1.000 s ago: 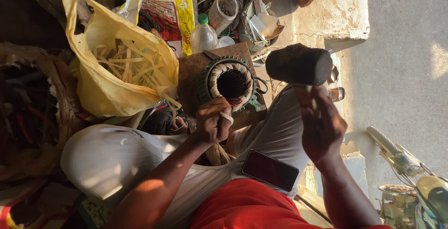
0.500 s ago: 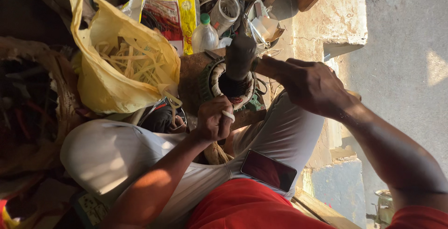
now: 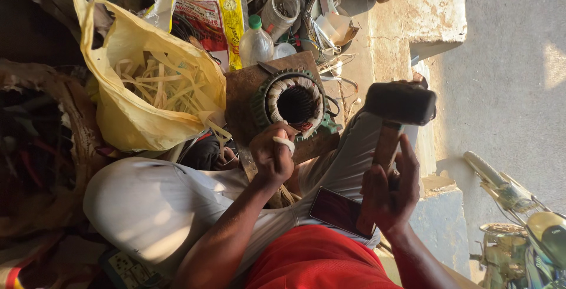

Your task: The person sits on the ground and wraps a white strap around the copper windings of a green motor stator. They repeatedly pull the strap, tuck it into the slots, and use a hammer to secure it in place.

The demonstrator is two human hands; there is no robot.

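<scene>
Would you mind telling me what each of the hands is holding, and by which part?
The right hand grips a hammer by its wooden handle. The left hand pinches a small pale strip at the motor stator rim.

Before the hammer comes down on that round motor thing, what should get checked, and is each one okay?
1. Hammer gripped: right hand wraps the handle, ok.
2. Hammer raised off the green motor ring: ok.
3. Ring sits on the wooden board: ok.
4. Left hand steadies the ring's rim: fingers near the strike spot, not ok.
5. Phone on the lap, under the hammer hand: not ok.
6. What the left fingers pinch: cannot tell.
</scene>
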